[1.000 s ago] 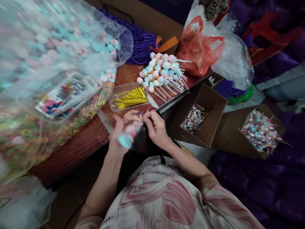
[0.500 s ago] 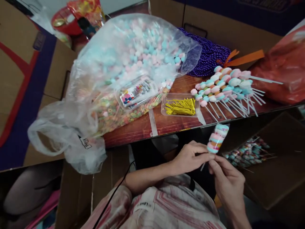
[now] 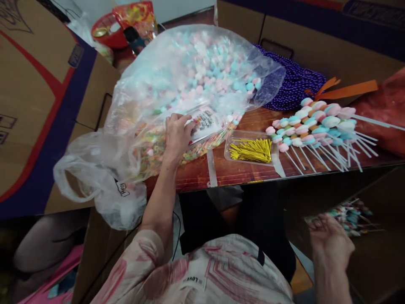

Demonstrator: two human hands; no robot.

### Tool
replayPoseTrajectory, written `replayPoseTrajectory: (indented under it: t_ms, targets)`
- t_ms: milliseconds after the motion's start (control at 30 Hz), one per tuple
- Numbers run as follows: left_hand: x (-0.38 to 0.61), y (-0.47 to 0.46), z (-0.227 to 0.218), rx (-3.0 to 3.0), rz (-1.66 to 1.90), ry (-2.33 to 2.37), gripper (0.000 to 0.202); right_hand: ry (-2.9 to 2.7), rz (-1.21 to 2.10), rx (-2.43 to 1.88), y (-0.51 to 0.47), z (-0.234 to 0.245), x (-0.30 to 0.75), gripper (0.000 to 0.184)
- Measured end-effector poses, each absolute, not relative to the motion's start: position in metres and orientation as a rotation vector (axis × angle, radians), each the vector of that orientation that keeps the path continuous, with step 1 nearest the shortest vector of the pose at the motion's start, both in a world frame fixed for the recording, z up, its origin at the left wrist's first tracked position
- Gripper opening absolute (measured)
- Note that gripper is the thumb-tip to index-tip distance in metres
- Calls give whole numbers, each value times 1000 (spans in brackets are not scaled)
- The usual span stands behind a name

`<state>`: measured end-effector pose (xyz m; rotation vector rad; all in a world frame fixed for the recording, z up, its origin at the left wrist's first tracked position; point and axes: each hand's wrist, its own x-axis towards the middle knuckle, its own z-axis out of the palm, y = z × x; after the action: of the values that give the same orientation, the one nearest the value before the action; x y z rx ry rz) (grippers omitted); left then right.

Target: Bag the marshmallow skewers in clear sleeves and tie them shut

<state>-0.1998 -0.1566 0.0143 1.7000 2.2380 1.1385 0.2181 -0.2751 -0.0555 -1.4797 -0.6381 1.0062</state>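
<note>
Two bare hands show. The left hand (image 3: 177,134) covers one end of the printed packets (image 3: 207,122) lying on one bulging bag (image 3: 193,63); its grip cannot be told. The right hand (image 3: 331,242), fingers bent, grip unclear, partly hides wrapped sweets (image 3: 352,215), uncountable, in a dim box (image 3: 386,245). One clear tray (image 3: 247,134) rests on the reddish-brown table (image 3: 191,176).

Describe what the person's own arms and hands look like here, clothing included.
The left hand and right hand are ungloved, with no jewellery that I can make out. The left sleeve is short and loose, pale with pinkish-red streaks and patches, matching the shirt, which carries the printed word "LOVE". The right sleeve is out of view.
</note>
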Motion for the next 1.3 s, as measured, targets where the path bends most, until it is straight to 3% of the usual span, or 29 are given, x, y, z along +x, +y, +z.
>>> replayPoseTrajectory:
  t_ms: [100, 267, 467, 633, 833, 967, 1100, 1300]
  targets:
    - [-213, -143, 0, 1700, 1053, 2254, 8, -608, 997, -1494, -278, -63, 193, 40]
    - [-208, -136, -6, 1601, 1265, 2305, 12, -544, 1004, -1480, -278, -75, 166, 36]
    - [-203, -140, -5, 1655, 1262, 2310, 6, -999, 1028, -1442, -273, -56, 125, 20]
    - [-210, -132, -14, 1601, 1169, 2313, 8, -1256, 1129, -1368, -273, -40, 88, 19]
    - [-203, -139, -2, 1611, 1630, 2312, 16, -1344, 1199, -1297, -277, -40, 73, 19]
    - [-153, -175, 12, 1692, 1959, 2029, 18, -1257, 1282, -1206, -267, -34, 57, 21]
    - [-83, -221, 2, 1732, 1817, 1639, 14, -1068, 1381, -967, -250, -27, 34, 34]
    - [-39, -256, -27, 1492, 1655, 1416, 23, -915, 1423, -1018, -242, -27, 33, 30]
